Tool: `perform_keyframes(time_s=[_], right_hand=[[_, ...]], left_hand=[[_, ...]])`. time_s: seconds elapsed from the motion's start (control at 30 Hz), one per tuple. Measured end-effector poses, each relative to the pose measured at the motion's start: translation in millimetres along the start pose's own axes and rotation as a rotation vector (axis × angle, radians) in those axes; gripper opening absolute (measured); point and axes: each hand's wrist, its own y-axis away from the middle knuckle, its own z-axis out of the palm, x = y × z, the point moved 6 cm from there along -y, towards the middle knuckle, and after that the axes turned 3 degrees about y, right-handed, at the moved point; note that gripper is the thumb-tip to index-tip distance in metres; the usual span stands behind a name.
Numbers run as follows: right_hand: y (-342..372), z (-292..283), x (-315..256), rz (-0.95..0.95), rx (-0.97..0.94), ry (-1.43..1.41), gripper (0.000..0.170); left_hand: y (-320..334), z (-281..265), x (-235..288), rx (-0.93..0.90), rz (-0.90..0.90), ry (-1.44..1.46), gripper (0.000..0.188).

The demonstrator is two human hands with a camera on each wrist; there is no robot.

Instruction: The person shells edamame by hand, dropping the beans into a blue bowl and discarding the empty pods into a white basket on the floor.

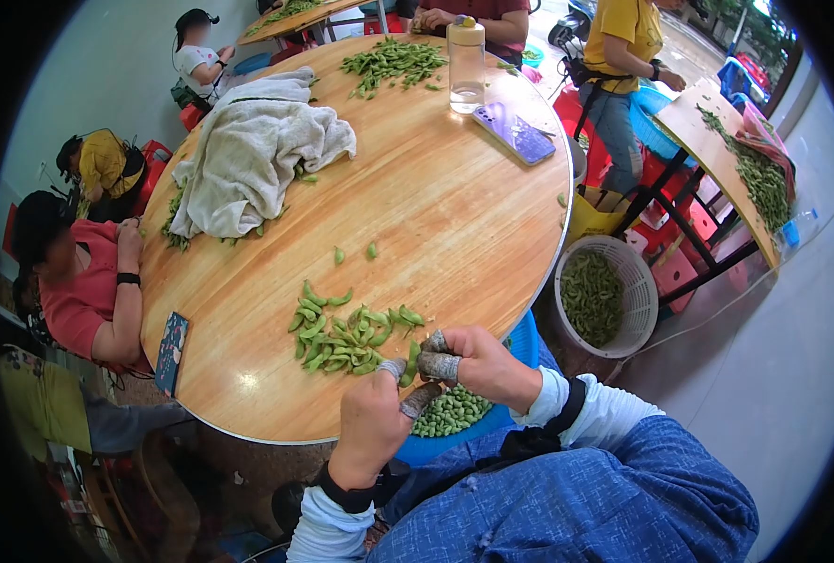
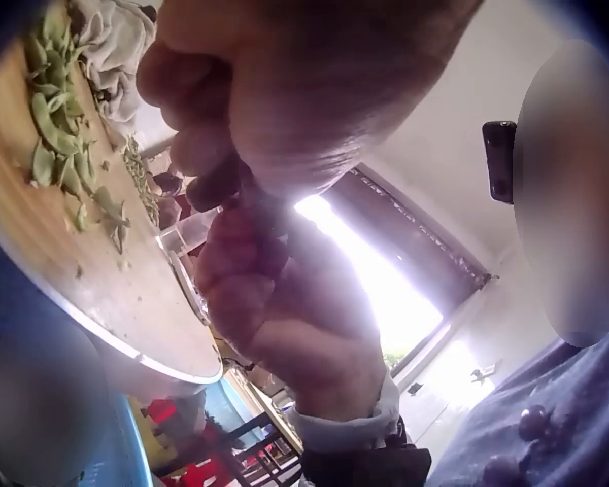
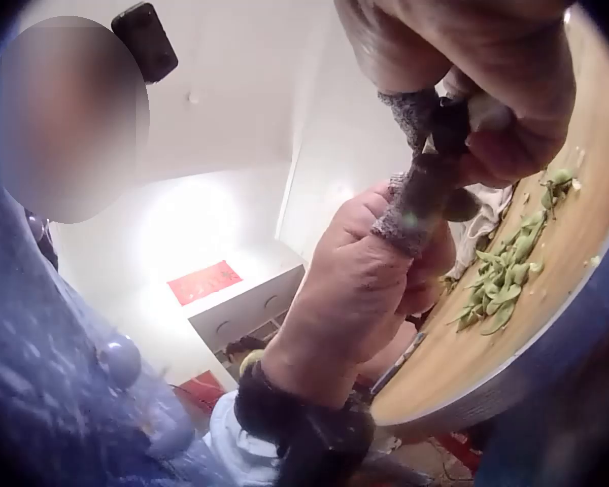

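Observation:
Over the table's front edge, my left hand (image 1: 370, 424) and right hand (image 1: 494, 366) meet fingertip to fingertip. Between them they pinch one green edamame pod (image 1: 410, 363). Grey-brown wraps cover several fingertips, such as the left thumb wrap (image 1: 421, 401) and a right finger wrap (image 1: 439, 366). In the right wrist view the left hand (image 3: 350, 284) faces the right hand (image 3: 477, 61), thumbs close together. Just beyond the hands lies a pile of edamame pods (image 1: 347, 340). Below the hands, shelled green beans (image 1: 452, 411) fill a blue basin (image 1: 527, 340), partly hidden by the hands.
The round wooden table (image 1: 417, 216) carries a grey cloth (image 1: 248, 155) over more pods, a far pod heap (image 1: 394, 64), a water bottle (image 1: 466, 66), a purple phone (image 1: 514, 131) and a dark box (image 1: 171, 352). A white basket (image 1: 607, 296) stands right. Several people sit around.

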Motion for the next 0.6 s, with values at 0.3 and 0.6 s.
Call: perform_keyframes(time_s=[0.3, 0.6], right_hand=[[-2.2, 1.6, 4.8, -0.073, -0.119, -0.04, 0.01], [-5.8, 1.2, -0.5, -0.276, -0.188, 0.109, 0.014]], left_hand=[[9.0, 21.1, -25.8, 0.002, -0.152, 0.522, 0.015], [21.7, 46.1, -33.5, -0.067, -0.652, 1.465, 0.019]])
